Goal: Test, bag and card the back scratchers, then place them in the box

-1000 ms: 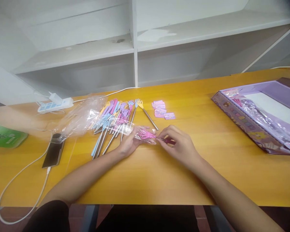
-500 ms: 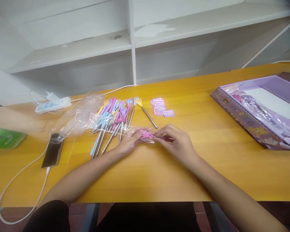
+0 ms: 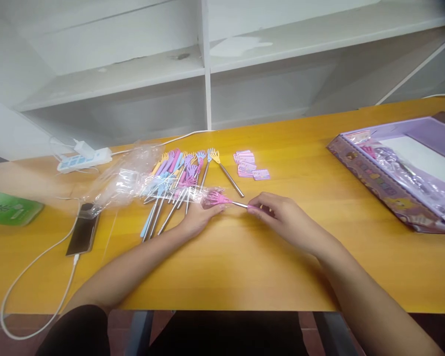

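Left of the scratcher pile [image 3: 170, 173], the green packet [image 3: 13, 209] runs off the edge, and crinkly plastic [image 3: 122, 178] covers the phone's [image 3: 82, 235] top end. Right of the pile, the cards' [image 3: 245, 162] print is too tiny to read, and the box [image 3: 385, 185] gets cut off. Nearer than that, the right hand [image 3: 287, 217] hides the pink scratcher's [image 3: 218, 199] handle end, and the clear sleeve's [image 3: 196, 193] opening is kinda lost near the left hand [image 3: 198, 218].
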`<state>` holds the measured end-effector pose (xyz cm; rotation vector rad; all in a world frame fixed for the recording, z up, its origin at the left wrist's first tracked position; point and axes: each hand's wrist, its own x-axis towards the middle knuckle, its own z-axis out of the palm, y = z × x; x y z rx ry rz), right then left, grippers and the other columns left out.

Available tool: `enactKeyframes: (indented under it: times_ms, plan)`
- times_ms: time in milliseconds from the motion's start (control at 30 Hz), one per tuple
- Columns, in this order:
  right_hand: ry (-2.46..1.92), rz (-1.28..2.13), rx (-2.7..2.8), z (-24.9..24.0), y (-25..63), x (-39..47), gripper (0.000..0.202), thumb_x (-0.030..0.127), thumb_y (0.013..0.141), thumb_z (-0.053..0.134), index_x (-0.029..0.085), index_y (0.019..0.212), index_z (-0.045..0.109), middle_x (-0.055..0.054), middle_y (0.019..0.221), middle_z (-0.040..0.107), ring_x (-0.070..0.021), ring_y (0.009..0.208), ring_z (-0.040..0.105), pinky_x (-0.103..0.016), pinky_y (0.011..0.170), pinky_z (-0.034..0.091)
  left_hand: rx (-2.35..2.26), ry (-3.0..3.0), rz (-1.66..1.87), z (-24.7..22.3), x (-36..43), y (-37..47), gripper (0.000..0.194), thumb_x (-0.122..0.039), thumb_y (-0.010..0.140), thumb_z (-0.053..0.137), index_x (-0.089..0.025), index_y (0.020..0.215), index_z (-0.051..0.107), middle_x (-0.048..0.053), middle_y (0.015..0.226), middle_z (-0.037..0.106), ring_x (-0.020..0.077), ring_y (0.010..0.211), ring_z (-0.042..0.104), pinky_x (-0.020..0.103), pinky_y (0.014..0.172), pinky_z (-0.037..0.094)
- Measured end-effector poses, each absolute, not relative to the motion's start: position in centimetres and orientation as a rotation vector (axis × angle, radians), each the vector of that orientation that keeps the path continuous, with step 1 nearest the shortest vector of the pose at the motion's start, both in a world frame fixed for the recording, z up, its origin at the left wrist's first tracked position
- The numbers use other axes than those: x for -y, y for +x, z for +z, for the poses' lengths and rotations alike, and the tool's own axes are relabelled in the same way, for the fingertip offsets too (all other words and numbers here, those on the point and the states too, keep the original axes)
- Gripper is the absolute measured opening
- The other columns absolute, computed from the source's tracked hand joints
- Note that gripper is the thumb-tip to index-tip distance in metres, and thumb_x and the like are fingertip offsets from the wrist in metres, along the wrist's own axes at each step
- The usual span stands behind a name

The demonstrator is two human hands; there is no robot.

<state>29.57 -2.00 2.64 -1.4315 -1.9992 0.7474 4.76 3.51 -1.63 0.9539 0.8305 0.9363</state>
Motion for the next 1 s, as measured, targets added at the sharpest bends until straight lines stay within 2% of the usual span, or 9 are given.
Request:
enactKeyframes:
  times_ms: [167,333,533,833,1000]
  plan:
    - [-1.345,0.660,1.990,2.3,29.2,1.9,0.031,0.047,0.106,0.058,0.025,0.100,0.078,-0.009,0.098,0.073,-0.0217,0.081,0.069,-0.035,0.072,0.056,-0.912,1.067,0.896,-1.7,-3.5,4.5,0.057,-0.034,0.073,0.094,-0.019,0.123,0.071,0.006,0.107,0.079,0.0228,0.101,0.073,0.036,0.095,0.055]
    - [-1.340,0.621,1.934,2.0,28.9,1.8,0.029,0.047,0.104,0.062,0.025,0.097,0.079,-0.008,0.093,0.073,-0.0213,0.079,0.068,-0.035,0.070,0.057,-0.888,1.085,0.928,-1.3,-3.5,4.4,0.051,-0.033,0.073,0.095,-0.020,0.117,0.073,0.009,0.119,0.078,0.0257,0.113,0.072,0.040,0.106,0.052]
    - [-1.348,0.653,1.850,2.3,29.0,1.6,0.027,0.048,0.100,0.067,0.024,0.095,0.078,-0.008,0.093,0.075,-0.0217,0.079,0.070,-0.034,0.065,0.058,-0.823,1.025,0.963,-1.8,-3.5,4.5,0.053,-0.031,0.070,0.097,-0.019,0.115,0.072,0.009,0.118,0.078,0.0245,0.111,0.072,0.040,0.107,0.051]
    - [-1.348,0.683,1.798,1.8,28.6,1.5,0.023,0.047,0.099,0.070,0.024,0.095,0.075,-0.008,0.094,0.075,-0.0221,0.083,0.070,-0.034,0.068,0.058,-0.817,1.169,0.962,-1.6,-3.3,4.2,0.040,-0.037,0.076,0.093,-0.016,0.107,0.076,0.011,0.116,0.078,0.0265,0.113,0.071,0.040,0.105,0.051]
    - [-1.325,0.718,1.797,1.4,28.2,1.6,0.025,0.048,0.100,0.068,0.024,0.094,0.074,-0.008,0.096,0.074,-0.0225,0.085,0.070,-0.036,0.071,0.059,-0.826,1.260,0.926,-0.8,-3.0,4.1,0.040,-0.038,0.077,0.092,-0.016,0.106,0.077,0.010,0.108,0.078,0.0253,0.104,0.072,0.038,0.098,0.054]
